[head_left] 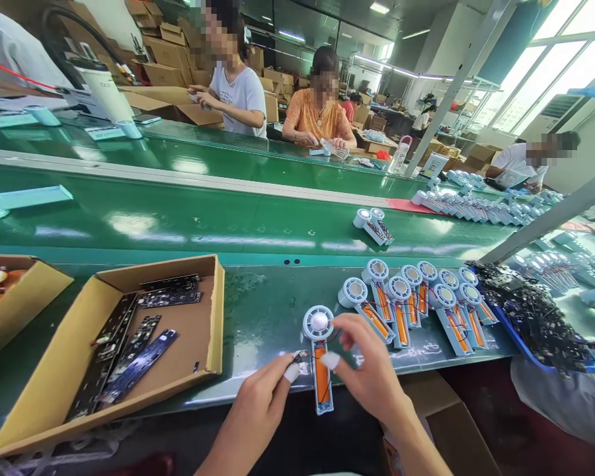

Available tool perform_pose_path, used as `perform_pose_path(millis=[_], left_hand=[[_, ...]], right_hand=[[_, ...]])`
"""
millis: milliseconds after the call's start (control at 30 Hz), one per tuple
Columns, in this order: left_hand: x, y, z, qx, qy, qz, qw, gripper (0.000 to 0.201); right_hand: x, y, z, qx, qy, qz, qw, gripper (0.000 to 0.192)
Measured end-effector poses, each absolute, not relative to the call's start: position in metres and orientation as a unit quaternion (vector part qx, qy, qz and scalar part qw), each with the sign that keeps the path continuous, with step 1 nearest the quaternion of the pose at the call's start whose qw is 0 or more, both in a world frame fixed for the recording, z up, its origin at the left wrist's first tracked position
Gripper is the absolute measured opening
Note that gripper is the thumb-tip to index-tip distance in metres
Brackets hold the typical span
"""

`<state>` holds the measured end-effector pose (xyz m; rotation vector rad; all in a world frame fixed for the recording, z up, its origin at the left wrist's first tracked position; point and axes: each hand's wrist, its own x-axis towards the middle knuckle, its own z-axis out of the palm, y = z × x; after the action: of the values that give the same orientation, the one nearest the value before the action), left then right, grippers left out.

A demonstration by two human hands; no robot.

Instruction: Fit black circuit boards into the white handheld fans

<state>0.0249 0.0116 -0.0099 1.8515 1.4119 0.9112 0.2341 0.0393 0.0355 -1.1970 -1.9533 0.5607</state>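
Observation:
A light-blue handheld fan half-shell (319,322) lies at the bench's front edge, its round head away from me and its handle over the edge. An orange battery (322,380) sits in the handle. Left of the handle, my left hand (262,393) is closed in a pinch on a thin dark wire at the fan's side. My right hand (369,363) is right of the fan, fingers curved, with a gap between thumb and index finger; the thumb is close to the battery. Both thumbs wear white covers.
Several similar fans (399,291) with batteries stand to the right, beside a blue tray (513,330) of dark circuit boards. On the left is a cardboard box (215,330) holding circuit boards. Two fans (371,221) lie on the green belt (258,221). People work across it.

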Motion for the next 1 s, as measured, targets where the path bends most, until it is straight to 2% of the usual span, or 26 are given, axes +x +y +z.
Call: perform_pose_path(millis=[33,100,167,300,500,600,767,1000], left_hand=[[0.026,0.009,-0.014,0.685,0.560,0.349,0.310,0.033],[0.030,0.004,-0.020,0.650,0.597,0.353,0.310,0.034],[0.035,-0.001,-0.025,0.619,0.615,0.367,0.323,0.033],[0.044,-0.008,-0.026,0.564,0.615,0.416,0.362,0.031],[0.045,-0.003,-0.007,0.541,0.604,0.391,0.436,0.025],[0.044,0.000,0.002,0.530,0.597,0.373,0.473,0.027],[0.044,-0.001,0.008,0.523,0.591,0.376,0.486,0.033],[0.046,0.002,0.017,0.552,0.593,0.394,0.434,0.026]], right_hand=[[0.237,0.040,0.039,-0.492,-0.741,0.221,0.400,0.036],[0.239,0.042,0.042,-0.508,-0.723,0.230,0.408,0.031],[0.235,0.045,0.041,-0.477,-0.746,0.241,0.397,0.021],[0.219,0.049,0.031,-0.412,-0.793,0.230,0.385,0.021],[0.218,0.050,0.033,-0.429,-0.741,0.340,0.388,0.009],[0.225,0.049,0.037,-0.374,-0.782,0.345,0.361,0.023],[0.225,0.040,0.037,-0.354,-0.857,0.232,0.293,0.045],[0.217,0.033,0.039,-0.372,-0.880,0.158,0.251,0.051]])
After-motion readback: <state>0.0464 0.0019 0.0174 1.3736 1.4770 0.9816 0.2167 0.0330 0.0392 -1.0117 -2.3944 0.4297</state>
